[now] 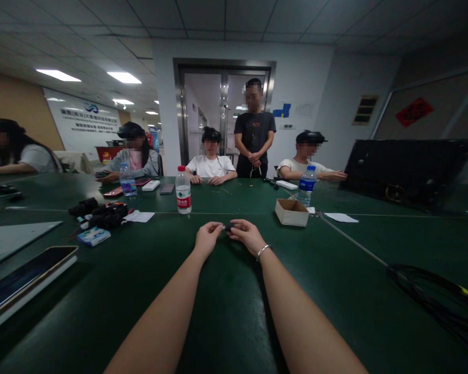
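Note:
Between my fingertips, over the middle of the green table [226, 291], is a small dark object [229, 227] with a lighter, metallic-looking end on the left. It is too small to name. My left hand [207, 238] pinches that lighter end. The dark end is gripped by my right hand [249, 237], whose wrist wears a silver bracelet [263, 252]. The fingers of both hands cover part of the object. An open cardboard box [291, 213] stands beyond my right hand, and a red-capped water bottle [183, 191] stands beyond my left.
A phone [27, 280] and a pile of black parts [103, 214] lie to the left. At right are a coiled black cable [432, 291] and a large black screen [405, 174]. A blue-labelled bottle [307, 186] stands behind the box. Several people sit or stand across the table.

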The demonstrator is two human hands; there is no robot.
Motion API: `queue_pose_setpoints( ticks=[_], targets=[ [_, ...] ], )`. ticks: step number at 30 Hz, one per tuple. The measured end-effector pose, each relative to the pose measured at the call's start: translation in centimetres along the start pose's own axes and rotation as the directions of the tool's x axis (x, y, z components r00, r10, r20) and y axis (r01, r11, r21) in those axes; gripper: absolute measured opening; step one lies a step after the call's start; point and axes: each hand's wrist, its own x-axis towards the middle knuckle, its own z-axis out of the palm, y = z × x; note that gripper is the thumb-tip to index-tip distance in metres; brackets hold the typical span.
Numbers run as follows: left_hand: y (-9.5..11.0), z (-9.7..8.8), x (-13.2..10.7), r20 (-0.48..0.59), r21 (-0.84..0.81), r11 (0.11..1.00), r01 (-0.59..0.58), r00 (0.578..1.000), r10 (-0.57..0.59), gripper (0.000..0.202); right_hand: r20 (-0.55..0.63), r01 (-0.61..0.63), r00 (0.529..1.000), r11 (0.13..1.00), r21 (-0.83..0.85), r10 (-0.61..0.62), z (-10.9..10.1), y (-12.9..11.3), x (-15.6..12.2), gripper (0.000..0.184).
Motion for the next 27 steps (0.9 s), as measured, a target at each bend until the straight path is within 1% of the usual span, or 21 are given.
queue_pose_setpoints(
  ticks=[6,11,17,21,24,27],
  targets=[
    [0.13,-0.05,-0.1,0.01,0.043,0.999,0.019,1.0,-0.019,0.022,0.011,-0.001,1.0,1.0,-0.011,0.001,0.01,-0.15,-0.1,0.028],
    [-0.24,-0.17,0.08,0.02,0.068,0.997,0.032,0.999,-0.033,0.025,-0.004,0.003,1.0,1.0,-0.019,-0.004,-0.01,-0.12,-0.06,0.027],
    [-0.69,-0.26,0.27,0.045,0.075,0.997,-0.01,0.999,0.007,0.024,0.004,-0.008,1.0,1.0,-0.011,0.008,0.06,-0.2,-0.09,0.028],
    [-0.42,-0.21,0.1,0.041,0.032,0.999,-0.017,0.999,0.016,0.022,0.004,-0.018,1.0,1.0,0.006,0.018,0.15,-0.28,-0.1,0.027],
    [-0.04,-0.17,-0.12,0.063,-0.011,1.0,-0.022,0.998,0.022,0.021,0.0,-0.032,0.999,0.999,0.014,0.032,0.2,-0.35,-0.1,0.026],
    [0.11,-0.19,-0.22,0.066,-0.02,0.999,-0.037,0.997,0.038,0.022,-0.005,-0.049,0.999,0.999,0.016,0.049,0.2,-0.35,-0.09,0.026]
  ],
)
